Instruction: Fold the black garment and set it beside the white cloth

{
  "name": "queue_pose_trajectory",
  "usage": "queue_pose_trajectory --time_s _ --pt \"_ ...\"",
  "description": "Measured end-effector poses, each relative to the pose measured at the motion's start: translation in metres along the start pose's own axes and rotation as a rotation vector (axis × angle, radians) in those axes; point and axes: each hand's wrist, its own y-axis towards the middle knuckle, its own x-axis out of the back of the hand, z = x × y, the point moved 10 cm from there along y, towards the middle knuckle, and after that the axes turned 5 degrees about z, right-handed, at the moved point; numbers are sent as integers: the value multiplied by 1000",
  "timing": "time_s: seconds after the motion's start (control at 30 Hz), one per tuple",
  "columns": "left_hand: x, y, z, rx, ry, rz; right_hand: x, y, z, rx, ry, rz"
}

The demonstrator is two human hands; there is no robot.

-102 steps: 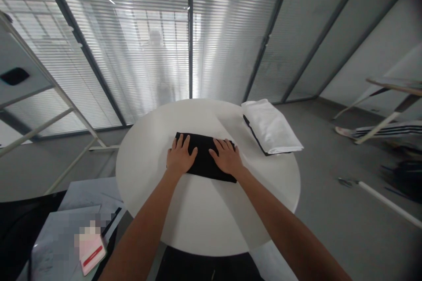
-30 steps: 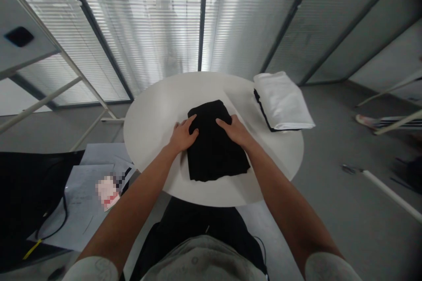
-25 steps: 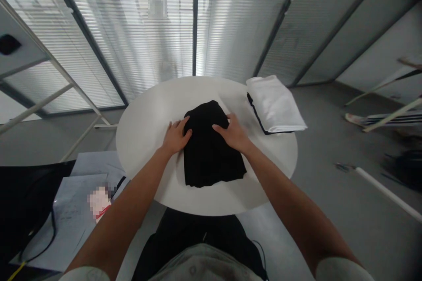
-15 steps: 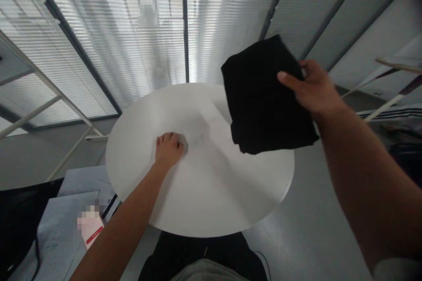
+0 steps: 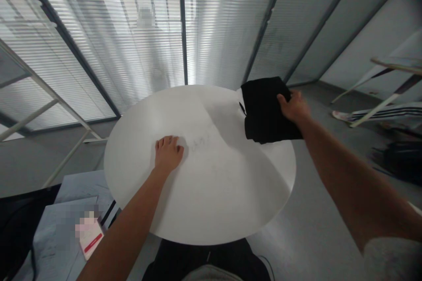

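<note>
A folded black cloth (image 5: pixel 265 112) is at the right back part of the round white table (image 5: pixel 211 193), partly past its rim. My right hand (image 5: pixel 295 105) grips its right edge, thumb on top and fingers hidden beneath. Whether the cloth touches the tabletop is hard to tell. On the left half of the table, my left hand (image 5: pixel 168 153) lies palm down with slightly spread fingers and holds nothing. Faint grey marks (image 5: pixel 200 142) show on the surface just right of it.
At the lower left, a grey-blue surface (image 5: pixel 49 237) bears a white and red box (image 5: pixel 92 239) beside a black object (image 5: pixel 20 215). A pale metal frame (image 5: pixel 66 158) stands left. Blinds (image 5: pixel 217 30) hang behind. At the right are chair legs (image 5: pixel 376 107) and a person's striped trouser leg (image 5: pixel 389 110).
My right hand and the black cloth have moved down and away, toward the table's right back rim; the cloth looks smaller and flatter. My left hand has stayed in place.
</note>
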Motion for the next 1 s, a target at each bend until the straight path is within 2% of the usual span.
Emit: queue_pose_trajectory --time_s 0.07,0.13,0.2,0.27,0.33,0.4,0.47,0.53,0.6,0.83,1.0 --pt "0 0 -1 -3 -6 3 23 -20 12 38 -20 -142" --pt "-1 0 0 1 -4 10 38 -50 34 146 -37 -252" --pt "-1 1 -1 -8 6 33 31 -87 64 312 -13 -223" --pt "-1 0 -4 -37 11 77 2 -129 97 496 32 -51" --pt "-2 -4 -7 -73 0 124 -40 -176 126 667 33 183" --pt "-4 -11 -11 -103 -22 160 -74 -211 141 727 -20 294" --pt "-8 -18 -16 -137 -37 195 -102 -233 146 747 -83 379" --pt "-15 -24 -19 -168 -37 232 -121 -243 146 745 -121 439" --pt "-20 -27 -21 -180 -35 248 -128 -245 144 737 -132 459" --pt "-20 -26 -17 -167 -62 210 -125 -243 143 732 -120 460" --pt "-19 -27 -19 -175 -22 229 -127 -244 143 739 -120 457"
